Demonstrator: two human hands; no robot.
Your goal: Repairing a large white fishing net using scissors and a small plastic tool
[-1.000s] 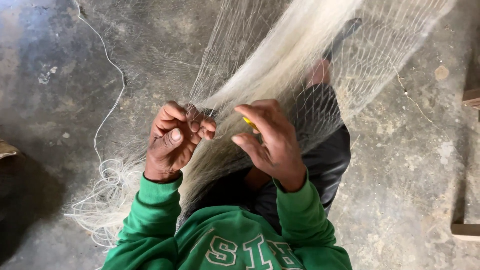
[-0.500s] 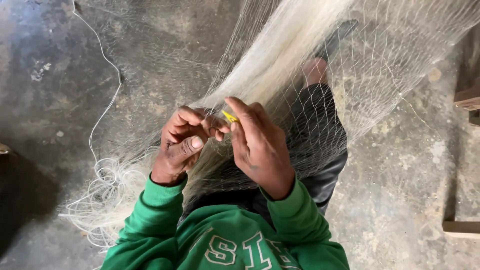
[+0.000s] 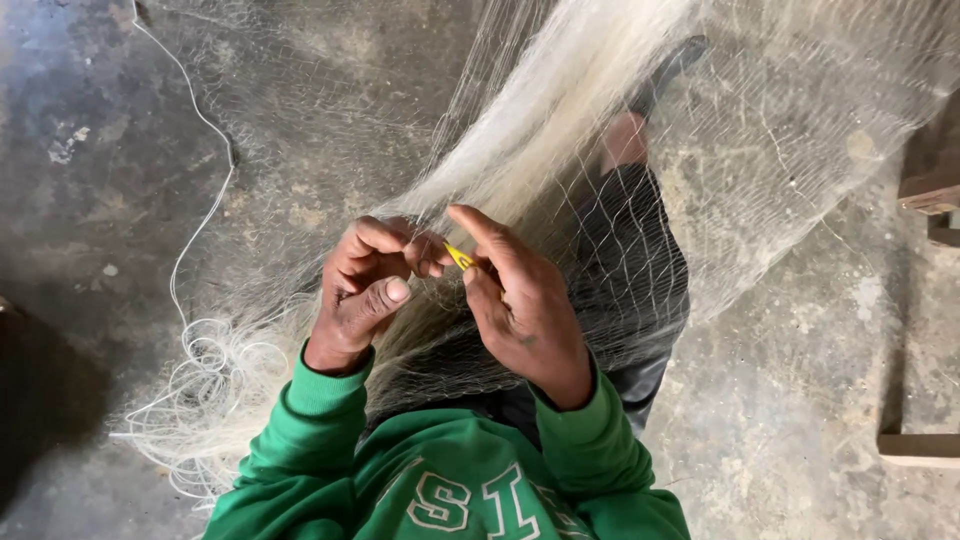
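A fine white fishing net (image 3: 560, 130) drapes from the top of the view down over my lap and outstretched leg (image 3: 640, 250). My left hand (image 3: 365, 285) pinches a bunch of the net's mesh between thumb and curled fingers. My right hand (image 3: 515, 295) sits close beside it, fingers closed around a small yellow netting needle (image 3: 459, 257) whose tip pokes out toward the left hand. Both hands meet over the gathered strand of net. Green sleeves (image 3: 320, 420) cover my arms.
Loose white line (image 3: 205, 360) lies coiled on the concrete floor (image 3: 120, 180) at the left, with one strand running up toward the top. Wooden furniture legs (image 3: 925, 190) stand at the right edge. My foot (image 3: 622, 140) shows under the net.
My right hand has moved left until it meets the left hand, bringing the yellow needle to the pinched mesh. The left hand has kept its grip on the net.
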